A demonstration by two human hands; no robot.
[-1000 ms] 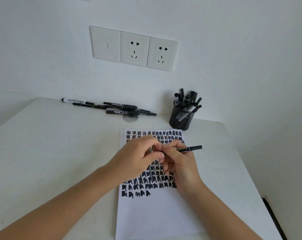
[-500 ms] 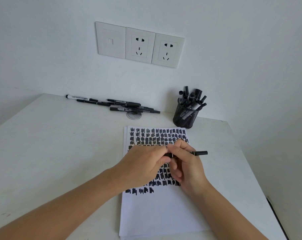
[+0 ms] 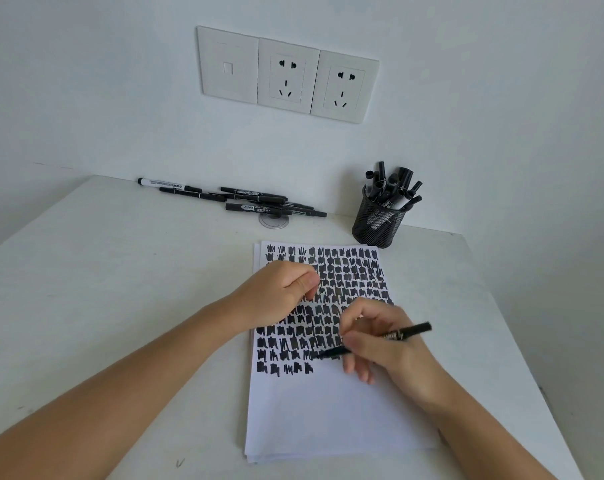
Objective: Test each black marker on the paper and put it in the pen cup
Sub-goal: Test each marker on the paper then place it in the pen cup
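The right hand holds the marker over the paper, low on the inked part and toward the paper's right side. Thumb and forefinger are curled round the barrel and pinch it just behind the uncapped front. The short front length pokes out to the left of the fingers. The long rear length sticks out past the knuckles and slants toward the paper's right edge. The other fingers are loosely bent beneath the barrel, their tips over the white part of the paper just below the scribbles. The marker's tip sits at the right end of the second-lowest row of scribbles; whether it touches the sheet I cannot tell.

The left hand lies over the paper's upper left part, well apart from the marker. Its fingers are curled into a loose fist with the thumb pressed against the side of the forefinger. Whether anything small is pinched there is hidden.

The cup, black mesh, stands just beyond the paper's far right corner, and many pens stand on end in it. Loose markers lie in a heap beyond the paper's far left corner, near the wall. The paper is a thin stack lying on the white table. Sockets sit on the wall above the paper's far edge.
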